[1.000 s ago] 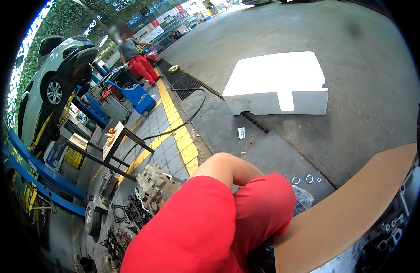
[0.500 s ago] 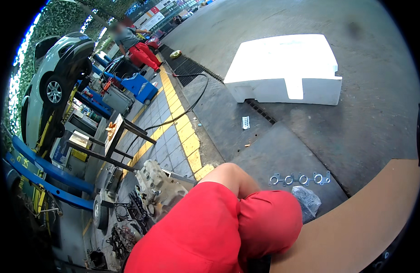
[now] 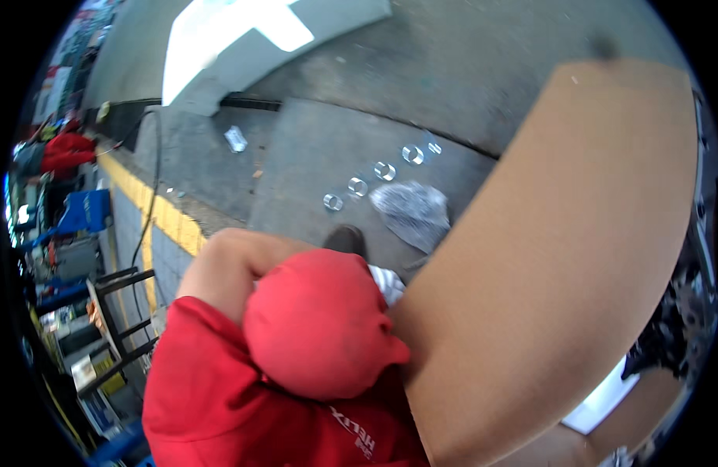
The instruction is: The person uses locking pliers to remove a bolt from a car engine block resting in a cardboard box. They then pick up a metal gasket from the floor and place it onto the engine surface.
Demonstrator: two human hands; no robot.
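Neither of my hands shows in the head view. Close before me a co-worker in a red cap [image 3: 312, 323] and red shirt [image 3: 203, 405] bends down. Their bare arm [image 3: 215, 268] reaches forward, and a bit of white striped cloth [image 3: 386, 286], perhaps a glove, shows past the cap. Beyond it a metal manifold gasket [image 3: 377, 172] with several rings lies on the ground. Beside the gasket is a clear crumpled plastic bag [image 3: 413, 214]. A large brown cardboard panel [image 3: 546, 233] rises on the right, hiding what is behind it.
A white foam block [image 3: 258, 66] stands at the far left. A small blister-like pack [image 3: 235, 139] lies near it. A black hose [image 3: 153, 187] crosses the yellow kerb line [image 3: 168, 218]. Further left are a stool [image 3: 121, 327], a blue cart [image 3: 86, 210] and another person [image 3: 67, 152]. Dark parts [image 3: 674, 327] lie right of the cardboard.
My view has swung to the right and lower, so the foam block and workshop shifted left. More cardboard now shows, and the co-worker's shoe and white striped cloth have come into sight.
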